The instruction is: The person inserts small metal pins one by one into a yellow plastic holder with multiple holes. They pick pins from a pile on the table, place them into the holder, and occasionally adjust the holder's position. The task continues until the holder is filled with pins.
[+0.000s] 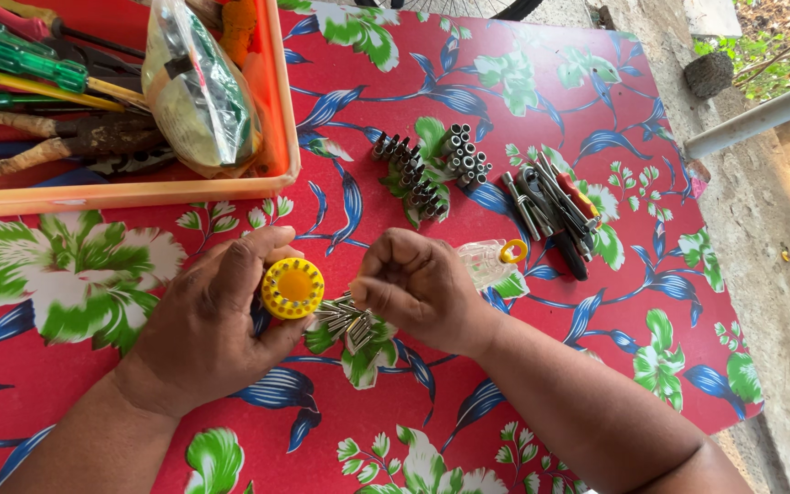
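Observation:
My left hand (208,320) grips a round yellow bit holder (293,287) with an orange centre, its face turned up. My right hand (413,285) is closed just to the right of it, fingertips pinched; whether a bit sits between them is hidden. A loose heap of small metal bits (347,320) lies on the cloth between and under the two hands. Behind my right hand lies a clear plastic case (485,261) with a yellow ring (513,251).
A group of metal sockets (432,169) lies mid-table, with a bundle of metal rods and a red-and-black tool (555,209) to the right. An orange tray (130,194) at the upper left holds screwdrivers, pliers and a plastic bag (198,91). The red floral tablecloth (596,366) ends at a concrete floor (779,302) on the right.

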